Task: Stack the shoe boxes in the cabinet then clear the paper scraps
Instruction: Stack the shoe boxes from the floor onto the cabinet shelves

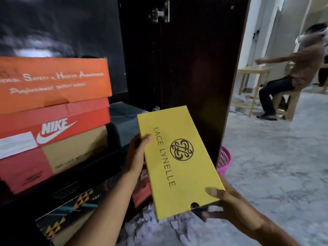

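In the cabinet (177, 59), several boxes are stacked already. Left hand (137, 157) and right hand (223, 201) both grip the yellow box (177, 157), not yet placed. Paper scraps (159, 226) still litter the floor, so cleanup's pending.

Yellow box (177, 160), orange box (53, 82), pink basket (224, 161).

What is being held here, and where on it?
The yellow shoe box: left hand on its left long edge, right hand at its near right corner.

Closed yellow Lace Lynelle shoe box (179, 160) tilts lid-up in front of the dark cabinet (186, 59); orange safety-shoe box (53, 82) tops red Nike box (53, 126); white paper scraps (159, 226) litter the floor
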The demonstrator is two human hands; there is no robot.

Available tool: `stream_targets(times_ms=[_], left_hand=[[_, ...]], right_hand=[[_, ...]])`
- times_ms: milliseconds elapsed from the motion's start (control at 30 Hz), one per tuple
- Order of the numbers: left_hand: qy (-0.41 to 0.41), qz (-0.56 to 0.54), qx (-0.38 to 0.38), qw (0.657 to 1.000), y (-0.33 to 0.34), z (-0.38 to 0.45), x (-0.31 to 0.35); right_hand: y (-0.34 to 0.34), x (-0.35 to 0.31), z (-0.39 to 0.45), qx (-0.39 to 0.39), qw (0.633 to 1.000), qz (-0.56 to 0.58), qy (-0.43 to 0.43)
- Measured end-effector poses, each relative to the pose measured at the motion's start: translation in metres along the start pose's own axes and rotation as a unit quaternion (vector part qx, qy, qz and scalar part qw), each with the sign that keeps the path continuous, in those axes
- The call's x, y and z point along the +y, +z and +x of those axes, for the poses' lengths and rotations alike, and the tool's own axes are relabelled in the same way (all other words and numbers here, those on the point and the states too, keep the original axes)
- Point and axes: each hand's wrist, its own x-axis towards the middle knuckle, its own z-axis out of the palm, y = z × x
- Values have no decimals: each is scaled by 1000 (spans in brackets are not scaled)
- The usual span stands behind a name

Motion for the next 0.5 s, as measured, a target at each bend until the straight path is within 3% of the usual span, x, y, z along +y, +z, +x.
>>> stream_targets(times_ms=[200, 500], left_hand=[[-66, 1, 67, 996, -6, 39, 40], [7, 62, 118, 991, -29, 41, 52]], right_hand=[[35, -57, 68, 81, 985, 142, -53], [88, -139, 206, 95, 987, 128, -3]])
